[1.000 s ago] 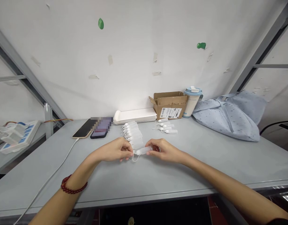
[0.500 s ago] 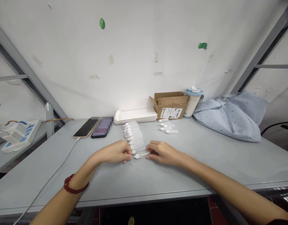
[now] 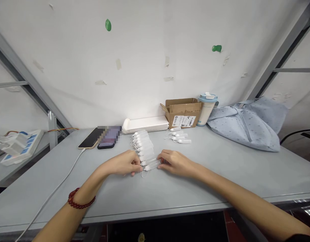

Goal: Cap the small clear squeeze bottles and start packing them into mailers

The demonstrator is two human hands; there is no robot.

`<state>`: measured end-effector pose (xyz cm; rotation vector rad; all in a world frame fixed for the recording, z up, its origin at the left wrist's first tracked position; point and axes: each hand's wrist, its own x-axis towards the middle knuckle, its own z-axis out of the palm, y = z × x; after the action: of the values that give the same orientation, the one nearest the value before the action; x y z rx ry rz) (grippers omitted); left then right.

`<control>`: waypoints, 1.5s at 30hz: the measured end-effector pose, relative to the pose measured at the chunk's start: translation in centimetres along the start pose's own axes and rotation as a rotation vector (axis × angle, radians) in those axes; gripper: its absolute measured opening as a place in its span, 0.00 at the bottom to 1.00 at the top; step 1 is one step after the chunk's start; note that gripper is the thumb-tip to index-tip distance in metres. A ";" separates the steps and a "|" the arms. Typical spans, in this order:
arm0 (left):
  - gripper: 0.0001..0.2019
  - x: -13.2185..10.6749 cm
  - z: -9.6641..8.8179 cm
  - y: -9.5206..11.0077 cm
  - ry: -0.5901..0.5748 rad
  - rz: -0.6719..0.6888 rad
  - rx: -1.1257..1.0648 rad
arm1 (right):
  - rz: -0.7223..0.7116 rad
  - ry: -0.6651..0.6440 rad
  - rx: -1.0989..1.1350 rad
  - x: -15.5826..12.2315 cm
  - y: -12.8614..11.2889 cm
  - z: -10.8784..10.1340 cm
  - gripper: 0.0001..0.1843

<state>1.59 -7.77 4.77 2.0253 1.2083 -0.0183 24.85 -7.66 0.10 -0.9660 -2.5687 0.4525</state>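
Several small clear tubes with white caps and thin white cord loops (image 3: 144,146) lie side by side in a column on the grey table. The nearest clear tube (image 3: 152,166) lies at a slant, cap to the left. My right hand (image 3: 173,163) pinches the clear end of this tube between thumb and fingers. My left hand (image 3: 128,163) is closed beside the cap end, thumb against fingers; whatever it grips there is too small to make out. A smaller loose group of similar tubes (image 3: 181,136) lies farther back to the right.
Behind the tubes are a white stack (image 3: 147,123), an open cardboard box (image 3: 183,112) and a lidded cup (image 3: 206,109). A pale blue cloth bundle (image 3: 245,126) rests right. Two phones (image 3: 91,138) lie left, one with a white cable (image 3: 61,183). A power strip (image 3: 26,148) sits far left.
The nearest tube has tilted slightly, its clear end moving up toward the row with my right hand. My left hand has barely moved, and the view has shifted a little.
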 end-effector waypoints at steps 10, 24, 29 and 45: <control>0.16 0.0 -0.1 0.0 0.085 0.010 -0.045 | 0.075 0.176 -0.113 0.1 3.0 -2.3 0.08; 0.17 0.5 0.0 -0.4 0.278 0.063 0.005 | 0.477 0.078 -0.354 -0.8 8.1 -5.4 0.08; 0.16 0.6 0.1 -0.7 0.302 0.073 0.000 | 0.445 0.057 -0.323 -0.9 8.1 -5.0 0.07; 0.16 0.5 0.2 0.4 0.317 0.068 -0.209 | 0.192 0.094 -0.102 -0.6 4.7 -4.6 0.10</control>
<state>2.22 -7.62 4.73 1.9297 1.2720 0.4593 29.89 -3.92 2.10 -1.2461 -2.4460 0.3210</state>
